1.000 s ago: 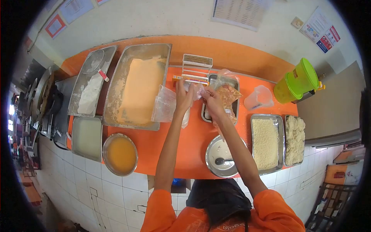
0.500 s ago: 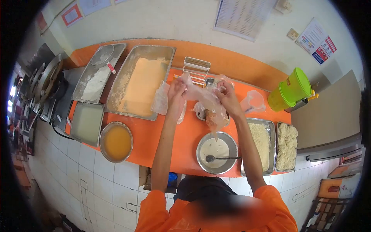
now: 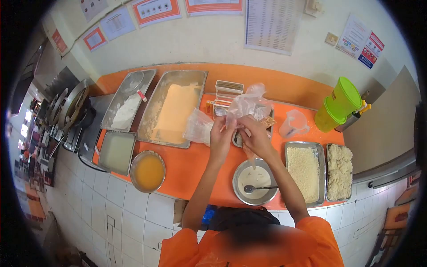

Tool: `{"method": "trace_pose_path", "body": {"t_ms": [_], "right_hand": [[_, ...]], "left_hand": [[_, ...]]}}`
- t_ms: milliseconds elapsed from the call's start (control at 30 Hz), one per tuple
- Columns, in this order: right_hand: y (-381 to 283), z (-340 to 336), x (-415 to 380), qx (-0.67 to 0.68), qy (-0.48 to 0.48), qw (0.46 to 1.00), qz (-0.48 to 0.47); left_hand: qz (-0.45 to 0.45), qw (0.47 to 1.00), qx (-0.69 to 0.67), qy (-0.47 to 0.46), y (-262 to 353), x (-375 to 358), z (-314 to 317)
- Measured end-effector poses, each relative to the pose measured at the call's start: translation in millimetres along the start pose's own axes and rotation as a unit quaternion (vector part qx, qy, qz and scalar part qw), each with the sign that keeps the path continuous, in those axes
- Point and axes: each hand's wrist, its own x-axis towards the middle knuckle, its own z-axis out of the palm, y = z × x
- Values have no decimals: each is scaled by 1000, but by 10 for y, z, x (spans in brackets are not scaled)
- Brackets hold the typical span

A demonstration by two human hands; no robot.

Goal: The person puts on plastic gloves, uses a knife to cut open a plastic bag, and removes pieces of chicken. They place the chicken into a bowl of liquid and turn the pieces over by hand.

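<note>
Okay, I see left hand [image 3: 221, 139] and right hand [image 3: 258, 137] both pinching a clear plastic bag [image 3: 251, 101]; metal bowl [image 3: 254, 201] with ladle [image 3: 249, 188] inside sits on orange table [image 3: 186, 164].

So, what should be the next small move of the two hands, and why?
Perhaps ease the gathered part of the clear plastic bag apart: the left hand and the right hand pinch it close together, and loose plastic flares out beyond them. Whether it is knotted, I cannot tell.
</note>
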Motion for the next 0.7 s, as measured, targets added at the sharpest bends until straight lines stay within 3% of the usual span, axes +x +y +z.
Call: {"method": "trace_pose_path", "body": {"t_ms": [100, 300, 400, 500, 600, 700], "right_hand": [[44, 41, -159, -49, 9, 999, -19], [-21, 127, -543, 12, -55, 992, 116], [-105, 57, -631, 71, -102, 983, 135], [-20, 28, -594, 22, 21, 995, 96], [-27, 133, -527, 43, 44, 989, 137], [69, 224, -572, 82, 77, 961, 253]], "left_hand": [[-37, 999, -29, 24, -117, -27, -147], [-158, 938, -278, 134, -238, -276, -250], [-173, 950, -229, 123, -431, -308, -349], [-193, 943, -245, 117, -406, -341, -285], [-202, 933, -296, 12, -132, -399, -98], [-157, 927, -335, -61, 55, -433, 80]]}}
